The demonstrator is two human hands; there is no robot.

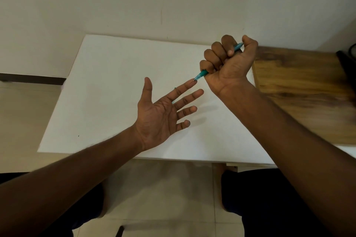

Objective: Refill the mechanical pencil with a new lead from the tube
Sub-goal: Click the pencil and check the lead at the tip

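Note:
My right hand (pixel 229 61) is a fist closed around a teal mechanical pencil (pixel 202 74), held above the white table top (pixel 107 90). The thumb rests on the pencil's upper end. The pencil slants down to the left, and its tip touches the tip of my left index finger. My left hand (pixel 161 115) is palm up with fingers spread and holds nothing. Small teal bits (pixel 175 88) show behind the left fingers, perhaps the lead tube; most of it is hidden.
A wooden board (pixel 300 92) lies on the right side of the table, with a dark object (pixel 346 59) at its far right edge. A pale wall stands behind the table. My knees and the tiled floor are below the front edge.

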